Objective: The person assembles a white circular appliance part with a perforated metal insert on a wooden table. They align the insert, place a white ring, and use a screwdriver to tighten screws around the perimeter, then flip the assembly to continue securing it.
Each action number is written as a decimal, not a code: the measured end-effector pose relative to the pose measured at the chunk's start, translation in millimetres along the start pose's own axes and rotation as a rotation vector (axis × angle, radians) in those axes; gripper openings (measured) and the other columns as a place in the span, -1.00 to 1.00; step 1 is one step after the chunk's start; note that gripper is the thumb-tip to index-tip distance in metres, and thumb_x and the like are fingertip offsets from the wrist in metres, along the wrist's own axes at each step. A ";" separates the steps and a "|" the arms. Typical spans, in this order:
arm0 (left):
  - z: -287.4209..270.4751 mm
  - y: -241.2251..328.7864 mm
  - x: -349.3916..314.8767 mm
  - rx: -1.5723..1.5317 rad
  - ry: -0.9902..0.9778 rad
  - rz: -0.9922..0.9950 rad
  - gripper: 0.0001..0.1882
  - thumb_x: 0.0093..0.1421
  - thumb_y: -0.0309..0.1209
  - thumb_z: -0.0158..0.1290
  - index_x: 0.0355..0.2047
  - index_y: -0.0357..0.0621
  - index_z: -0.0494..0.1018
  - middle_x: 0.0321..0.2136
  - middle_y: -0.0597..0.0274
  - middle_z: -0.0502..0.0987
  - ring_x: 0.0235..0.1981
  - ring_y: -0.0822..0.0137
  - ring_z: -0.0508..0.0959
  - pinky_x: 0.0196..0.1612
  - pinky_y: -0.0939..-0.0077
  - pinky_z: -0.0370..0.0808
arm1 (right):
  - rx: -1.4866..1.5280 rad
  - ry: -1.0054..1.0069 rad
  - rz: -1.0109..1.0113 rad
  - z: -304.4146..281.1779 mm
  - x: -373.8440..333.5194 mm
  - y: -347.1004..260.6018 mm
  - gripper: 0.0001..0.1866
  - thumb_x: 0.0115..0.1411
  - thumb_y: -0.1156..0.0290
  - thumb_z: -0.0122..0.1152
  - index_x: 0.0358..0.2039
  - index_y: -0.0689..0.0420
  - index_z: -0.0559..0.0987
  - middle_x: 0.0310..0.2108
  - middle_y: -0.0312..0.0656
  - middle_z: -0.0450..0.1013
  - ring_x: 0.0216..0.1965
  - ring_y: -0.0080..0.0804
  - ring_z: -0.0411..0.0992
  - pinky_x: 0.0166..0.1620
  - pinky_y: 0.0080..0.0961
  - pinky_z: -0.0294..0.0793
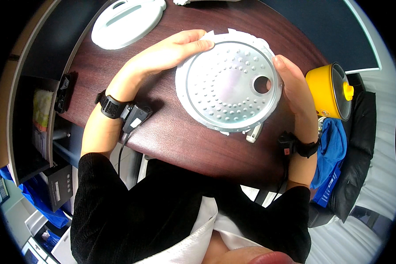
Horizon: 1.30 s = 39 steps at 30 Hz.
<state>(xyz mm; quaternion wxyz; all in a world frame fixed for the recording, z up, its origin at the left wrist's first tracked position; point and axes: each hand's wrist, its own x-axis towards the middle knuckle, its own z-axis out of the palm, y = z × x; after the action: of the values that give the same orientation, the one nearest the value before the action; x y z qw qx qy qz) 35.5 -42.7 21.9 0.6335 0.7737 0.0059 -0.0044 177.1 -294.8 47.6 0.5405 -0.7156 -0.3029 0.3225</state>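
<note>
Between my two hands is a round silver lid plate [226, 88], with rows of raised bumps and an oval hole near its right side. A pale notched rim runs round its edge. My left hand [187, 46] grips the upper left of that rim, its thumb on top and its other fingers partly behind. On the right edge, my right hand [295, 83] holds the plate with the thumb along the rim; a fingertip shows through the hole, and the rest of the fingers are hidden beneath. A small white tab [254, 133] pokes out under the plate's lower edge.
A pale oval cover [127, 24] with a handle-like recess lies at the far left of the dark red table [163, 127]. Right of the table stands a yellow pot [324, 92] with a glass lid, beside blue cloth [330, 149] and a black padded seat [358, 163]. Cables hang from both wrist straps.
</note>
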 end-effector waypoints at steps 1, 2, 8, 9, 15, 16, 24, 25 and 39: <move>0.4 0.9 -0.1 0.005 0.000 0.001 -0.63 0.30 -0.15 -0.06 -0.05 -0.17 0.42 -0.27 0.38 0.50 -0.19 0.57 0.43 -0.06 0.65 0.35 | 0.012 -0.024 -0.004 -1.7 -0.7 -0.3 -0.60 0.35 0.11 -0.16 -0.22 0.19 0.50 -0.49 -0.34 0.41 -0.47 -0.68 0.34 -0.36 -0.75 0.29; 0.5 0.0 0.0 0.000 -0.003 0.002 -0.63 0.30 -0.15 -0.06 -0.06 -0.17 0.42 -0.27 0.38 0.50 -0.19 0.57 0.43 -0.06 0.65 0.35 | 0.025 -0.049 -0.008 -4.2 -1.6 -1.5 -0.62 0.34 0.13 -0.12 -0.22 0.19 0.51 -0.44 -0.33 0.43 -0.42 -0.66 0.35 -0.31 -0.71 0.31; 2.2 -1.6 -0.4 -0.066 -0.013 -0.005 -0.63 0.30 -0.15 -0.05 -0.06 -0.16 0.43 -0.26 0.38 0.51 -0.17 0.57 0.44 -0.05 0.65 0.35 | -0.056 -0.060 0.001 -4.5 -3.5 -8.2 -0.63 0.34 0.16 -0.11 -0.21 0.21 0.52 -0.37 -0.32 0.46 -0.34 -0.64 0.36 -0.21 -0.68 0.33; 5.5 -1.5 -0.6 -0.087 0.007 -0.010 -0.63 0.30 -0.14 -0.05 -0.06 -0.15 0.43 -0.25 0.38 0.51 -0.17 0.56 0.44 -0.05 0.66 0.35 | -0.069 -0.074 0.010 -5.6 -2.7 -7.9 -0.63 0.34 0.16 -0.12 -0.21 0.22 0.52 -0.36 -0.32 0.46 -0.33 -0.64 0.36 -0.21 -0.68 0.33; 3.8 -0.1 0.3 0.041 0.063 -0.157 -0.47 0.21 -0.02 0.02 -0.03 -0.21 0.43 -0.20 0.24 0.52 -0.12 0.43 0.47 -0.01 0.61 0.35 | -0.046 -0.066 0.025 -3.2 8.6 15.4 -0.61 0.35 0.14 -0.15 -0.14 0.19 0.51 -0.32 -0.31 0.45 -0.30 -0.63 0.35 -0.22 -0.68 0.33; 5.3 1.5 0.4 0.068 0.083 -0.184 -0.44 0.19 0.01 0.04 -0.03 -0.23 0.42 -0.20 0.20 0.52 -0.10 0.40 0.47 0.00 0.60 0.35 | -0.061 -0.081 0.043 -3.6 12.8 22.0 -0.61 0.35 0.16 -0.16 -0.13 0.20 0.51 -0.30 -0.31 0.45 -0.29 -0.63 0.35 -0.20 -0.68 0.33; 0.2 -9.8 3.2 0.215 0.080 -0.277 -0.41 0.20 0.03 0.00 -0.06 -0.32 0.46 -0.20 0.05 0.54 -0.14 0.31 0.49 -0.01 0.52 0.36 | -0.259 -0.174 0.154 -16.7 20.3 44.9 -0.67 0.32 0.27 -0.08 -0.06 0.23 0.46 -0.29 -0.26 0.44 -0.34 -0.60 0.37 -0.30 -0.63 0.43; -0.9 -11.3 3.7 0.252 0.097 -0.271 -0.43 0.22 0.02 -0.02 -0.10 -0.31 0.49 -0.23 0.06 0.56 -0.18 0.31 0.51 -0.04 0.51 0.37 | -0.285 -0.171 0.129 -19.6 20.0 44.8 -0.68 0.31 0.30 -0.06 -0.05 0.23 0.46 -0.31 -0.27 0.44 -0.36 -0.60 0.37 -0.32 -0.64 0.42; -19.7 -28.1 8.8 0.759 0.167 -0.046 -0.52 0.15 -0.08 0.11 -0.12 -0.25 0.47 -0.43 0.07 0.56 -0.42 0.27 0.57 -0.33 0.47 0.47 | -0.511 -0.271 0.138 -12.7 12.7 41.6 -0.76 0.22 0.26 0.13 -0.40 0.19 0.46 -0.54 -0.31 0.39 -0.57 -0.61 0.33 -0.53 -0.62 0.33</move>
<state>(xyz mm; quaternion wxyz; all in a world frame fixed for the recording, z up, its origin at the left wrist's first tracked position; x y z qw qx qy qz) 43.8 -17.8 -1.8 0.2992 0.9505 0.0728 0.0424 198.4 -301.9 8.2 0.2742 -0.7979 -0.3944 0.3642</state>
